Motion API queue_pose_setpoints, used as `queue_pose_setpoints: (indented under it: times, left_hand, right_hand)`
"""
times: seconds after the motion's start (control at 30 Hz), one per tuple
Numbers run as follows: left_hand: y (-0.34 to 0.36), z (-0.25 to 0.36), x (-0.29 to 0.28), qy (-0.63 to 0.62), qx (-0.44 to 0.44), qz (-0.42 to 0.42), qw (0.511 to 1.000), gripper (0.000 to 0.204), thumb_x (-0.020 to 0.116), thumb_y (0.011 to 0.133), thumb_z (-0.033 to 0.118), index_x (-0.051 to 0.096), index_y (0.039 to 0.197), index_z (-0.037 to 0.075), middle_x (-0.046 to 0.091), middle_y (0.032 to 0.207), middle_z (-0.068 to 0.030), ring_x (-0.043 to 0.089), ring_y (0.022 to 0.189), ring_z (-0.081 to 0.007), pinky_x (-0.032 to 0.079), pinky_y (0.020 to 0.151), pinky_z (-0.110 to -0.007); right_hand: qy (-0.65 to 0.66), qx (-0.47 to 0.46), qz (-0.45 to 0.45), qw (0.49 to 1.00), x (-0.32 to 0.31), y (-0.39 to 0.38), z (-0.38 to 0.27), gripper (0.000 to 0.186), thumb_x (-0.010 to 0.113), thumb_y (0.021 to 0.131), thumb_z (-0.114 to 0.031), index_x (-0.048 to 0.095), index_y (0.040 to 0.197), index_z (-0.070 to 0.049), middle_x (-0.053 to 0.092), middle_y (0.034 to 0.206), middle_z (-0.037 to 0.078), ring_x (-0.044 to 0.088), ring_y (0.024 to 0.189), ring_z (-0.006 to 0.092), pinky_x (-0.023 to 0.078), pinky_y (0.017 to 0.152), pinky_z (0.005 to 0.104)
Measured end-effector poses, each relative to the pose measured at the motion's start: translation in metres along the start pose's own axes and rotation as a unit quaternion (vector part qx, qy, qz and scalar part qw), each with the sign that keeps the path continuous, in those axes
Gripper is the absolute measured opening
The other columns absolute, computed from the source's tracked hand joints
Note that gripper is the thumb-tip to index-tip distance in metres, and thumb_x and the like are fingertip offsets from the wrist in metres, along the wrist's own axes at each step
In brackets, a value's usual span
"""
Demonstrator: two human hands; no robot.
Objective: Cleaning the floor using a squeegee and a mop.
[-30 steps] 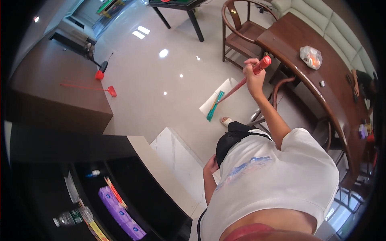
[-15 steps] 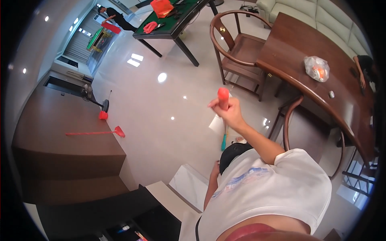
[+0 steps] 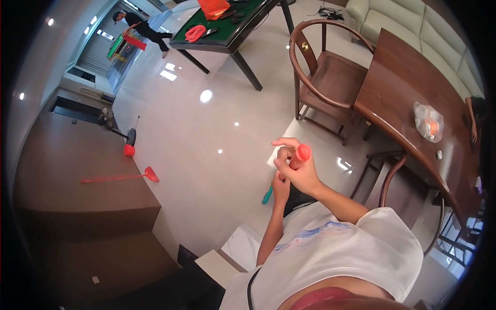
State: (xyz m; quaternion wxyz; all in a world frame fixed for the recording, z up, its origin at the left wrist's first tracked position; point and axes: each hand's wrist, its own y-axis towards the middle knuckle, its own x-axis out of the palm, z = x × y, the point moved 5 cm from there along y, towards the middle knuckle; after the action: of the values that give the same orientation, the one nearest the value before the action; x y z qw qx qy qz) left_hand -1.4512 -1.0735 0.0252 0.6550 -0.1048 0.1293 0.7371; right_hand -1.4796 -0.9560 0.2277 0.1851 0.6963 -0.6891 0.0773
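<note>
My right hand [image 3: 305, 178] is closed around the red pole [image 3: 302, 154] near its top, whose end points up toward me, with the index finger sticking out. Just below it, my left hand [image 3: 280, 183] is closed on the same pole, lower down and partly hidden by my right hand. Beyond my hands, the teal broom head [image 3: 267, 194] rests on the floor [image 3: 222, 181], beside a white flat piece [image 3: 273, 157] mostly hidden behind my hands.
A wooden table [image 3: 392, 72] with a plastic bag [image 3: 429, 123] and wooden chairs [image 3: 328, 77] stand right. A green-topped table [image 3: 237, 20] is ahead. A red dustpan [image 3: 151, 174] leans left. A person in black [image 3: 147, 31] holds something red; another's arm [image 3: 473, 126] is far right.
My left hand has come up from my waist onto the pole. My right hand has moved down and left with the pole. The person at the far end has shifted with the red object.
</note>
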Motion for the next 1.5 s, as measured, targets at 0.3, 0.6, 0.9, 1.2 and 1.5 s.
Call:
queue_pose_setpoints:
  times: [0.3,0.6,0.9,1.2,1.5]
  left_hand:
    - [0.163,-0.035,0.016,-0.060,0.059,-0.103,0.991,0.025,0.053,0.075,-0.005,0.058,0.098,0.003,0.056,0.070,-0.0085,0.058,0.067,-0.0164,0.045,0.059,-0.030]
    - [0.290,0.049,0.033,-0.086,0.097,-0.230,0.965,0.022,0.055,0.077,-0.002,0.058,0.096,0.007,0.052,0.060,-0.0088,0.055,0.057,-0.0183,0.042,0.054,-0.031]
    - [0.322,-0.093,0.032,0.035,0.042,-0.260,0.964,0.010,0.056,0.082,0.011,0.061,0.080,0.003,0.059,0.066,-0.0145,0.062,0.065,-0.0259,0.044,0.058,-0.035]
    - [0.429,-0.124,0.015,0.119,-0.076,-0.232,0.963,0.015,0.052,0.084,0.011,0.065,0.081,0.004,0.059,0.065,-0.0155,0.061,0.065,-0.0213,0.047,0.064,-0.034]
    - [0.595,-0.081,0.113,-0.130,0.123,-0.262,0.948,0.014,0.051,0.085,0.005,0.062,0.094,0.004,0.044,0.055,0.0008,0.041,0.051,-0.0104,0.036,0.050,-0.028]
  right_hand:
    - [-0.087,-0.107,-0.049,0.989,0.033,0.108,0.000,0.010,0.056,0.083,-0.003,0.056,0.074,0.000,0.059,0.067,0.006,0.056,0.060,0.0122,0.045,0.056,0.0244]
    - [-0.190,-0.444,0.058,0.874,0.047,0.178,-0.074,0.025,0.041,0.095,-0.023,0.053,0.089,-0.002,0.036,0.042,-0.004,0.033,0.034,0.0072,0.029,0.038,0.0260]
    - [0.007,-0.127,0.231,0.965,-0.004,0.298,0.083,0.018,0.054,0.093,-0.017,0.050,0.077,-0.008,0.044,0.061,-0.006,0.039,0.048,0.0026,0.029,0.043,0.0190]
    - [-0.025,0.040,0.248,0.968,-0.030,0.462,0.147,0.022,0.058,0.089,-0.020,0.054,0.075,-0.003,0.044,0.058,-0.004,0.042,0.050,0.0044,0.032,0.045,0.0227]
    - [-0.187,-0.180,0.101,0.960,-0.001,0.515,0.052,0.024,0.060,0.081,-0.007,0.046,0.061,-0.006,0.043,0.054,0.002,0.043,0.048,0.0116,0.031,0.047,0.0262]
